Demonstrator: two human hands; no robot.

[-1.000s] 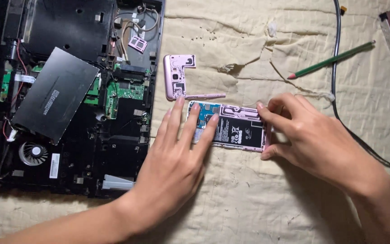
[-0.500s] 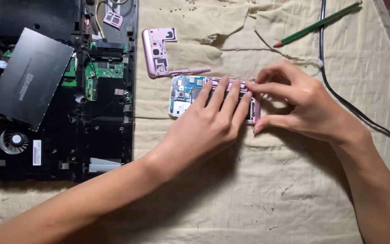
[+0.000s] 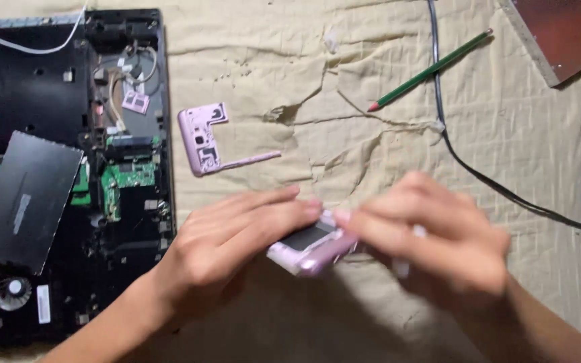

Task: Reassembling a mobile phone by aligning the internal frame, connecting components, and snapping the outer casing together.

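A pink opened smartphone is lifted off the beige cloth, tilted with one corner toward me. My left hand grips its left side, fingers stretched across the top. My right hand, blurred by motion, holds its right end. Most of the phone is hidden under my fingers. A pink L-shaped frame piece lies on the cloth just above my left hand.
A dismantled black laptop with green boards and a fan fills the left side. A green pencil and a black cable lie at upper right, and a brown board sits in the top right corner.
The phone lay flat on the cloth under both hands; now both hands have raised and tilted it. The view has shifted, so the phone and hands sit lower in frame.
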